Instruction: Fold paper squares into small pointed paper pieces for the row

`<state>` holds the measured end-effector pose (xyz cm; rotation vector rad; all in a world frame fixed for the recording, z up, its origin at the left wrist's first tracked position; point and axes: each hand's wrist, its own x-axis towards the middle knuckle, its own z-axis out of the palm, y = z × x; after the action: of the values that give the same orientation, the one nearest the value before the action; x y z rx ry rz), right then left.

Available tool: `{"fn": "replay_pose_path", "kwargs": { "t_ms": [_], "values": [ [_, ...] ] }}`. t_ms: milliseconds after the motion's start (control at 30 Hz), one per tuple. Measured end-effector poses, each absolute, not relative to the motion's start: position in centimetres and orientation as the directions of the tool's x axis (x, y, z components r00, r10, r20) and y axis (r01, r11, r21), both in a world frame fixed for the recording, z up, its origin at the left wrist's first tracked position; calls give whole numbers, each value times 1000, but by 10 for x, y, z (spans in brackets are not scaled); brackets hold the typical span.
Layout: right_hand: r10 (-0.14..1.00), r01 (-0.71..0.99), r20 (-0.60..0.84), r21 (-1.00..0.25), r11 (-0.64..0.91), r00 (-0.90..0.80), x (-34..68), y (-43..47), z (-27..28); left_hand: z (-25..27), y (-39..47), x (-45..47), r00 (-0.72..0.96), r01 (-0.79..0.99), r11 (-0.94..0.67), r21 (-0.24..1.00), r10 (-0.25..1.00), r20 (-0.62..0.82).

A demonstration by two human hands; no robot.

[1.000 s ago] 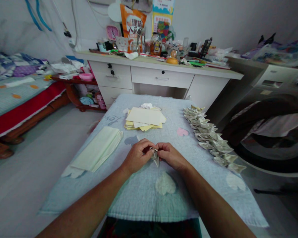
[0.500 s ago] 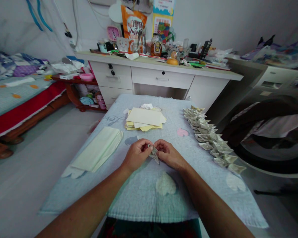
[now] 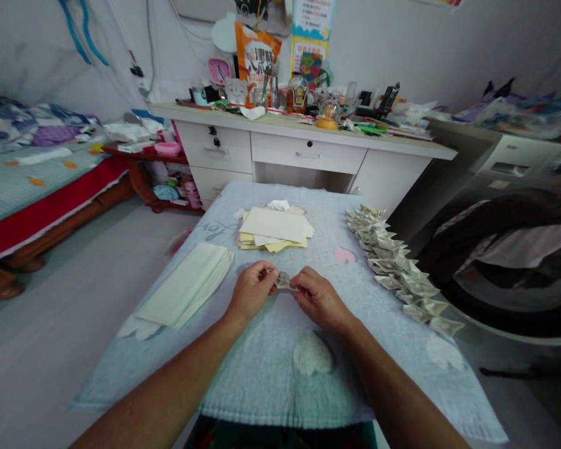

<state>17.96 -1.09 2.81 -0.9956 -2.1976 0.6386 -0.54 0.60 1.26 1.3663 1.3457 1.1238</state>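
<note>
Between my hands, above the middle of the cloth-covered table (image 3: pixel 262 368), is a small greyish piece of folded paper (image 3: pixel 284 281). My left hand (image 3: pixel 254 288) pinches its left end between thumb and fingers. At the right end, my right hand (image 3: pixel 318 296) grips it with closed fingertips. Along the table's right side runs a row of folded paper pieces (image 3: pixel 397 268) with pointed tips, nested into one another. Beyond my hands lies a stack of cream and yellow paper sheets (image 3: pixel 275 226). A pale green folded paper bundle (image 3: pixel 184 284) rests left of my left hand.
A white crumpled tissue (image 3: pixel 278 204) sits behind the stack. Against the wall, a white desk (image 3: pixel 303 149) carries a jar, an orange bag and clutter. A washing machine (image 3: pixel 509 156) stands at the right, a bed (image 3: pixel 42 181) at the left.
The folded paper has turned from slanting downward to lying nearly sideways. My hands have moved slightly apart, each still on one end. The view has tipped up a little.
</note>
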Motion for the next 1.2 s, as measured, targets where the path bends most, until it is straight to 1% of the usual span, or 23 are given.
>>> {"fn": "replay_pose_path", "kwargs": {
  "t_ms": [67, 167, 267, 400, 533, 633, 733, 833, 933, 1067, 1200],
  "values": [
    [789, 528, 353, -597, 604, -504, 179, -10, 27, 14, 5, -5, 12, 183, -3, 983, 1000, 1],
    [812, 594, 356, -556, 582, -462, 184, -7, 30, 16, 2, -4, 43, 137, -1, 991, 999, -5],
    [844, 666, 385, -523, 532, -372, 196, -3, 41, 16, 0, -3, 70, 128, -42, 991, 997, 33],
    [865, 748, 429, -478, 461, -259, 227, 2, 65, 13, 0, -3, 110, 140, -50, 989, 993, 35],
    [874, 848, 474, -415, 330, -108, 269, 4, 86, 9, 1, -2, 126, 150, -66, 986, 991, 47],
    [869, 910, 494, -353, 218, -17, 303, 10, 90, 7, 2, -2, 148, 159, -69, 985, 988, 45],
    [891, 960, 453, -248, 126, 0, 331, 21, 85, 6, 2, -2, 157, 160, -66, 985, 987, 41],
    [914, 995, 405, -95, 31, 10, 347, 31, 79, 6, 2, -2, 162, 162, -62, 985, 986, 36],
    [932, 1000, 364, 9, -13, 9, 351, 37, 76, 7, 1, -1, 168, 172, -58, 983, 985, 29],
    [941, 997, 338, 79, -9, -18, 349, 43, 74, 10, 0, -2, 163, 182, -50, 982, 986, 20],
    [944, 993, 328, 121, -10, -31, 350, 46, 72, 11, 0, -3, 161, 204, -40, 978, 987, 7]
  ]
}}
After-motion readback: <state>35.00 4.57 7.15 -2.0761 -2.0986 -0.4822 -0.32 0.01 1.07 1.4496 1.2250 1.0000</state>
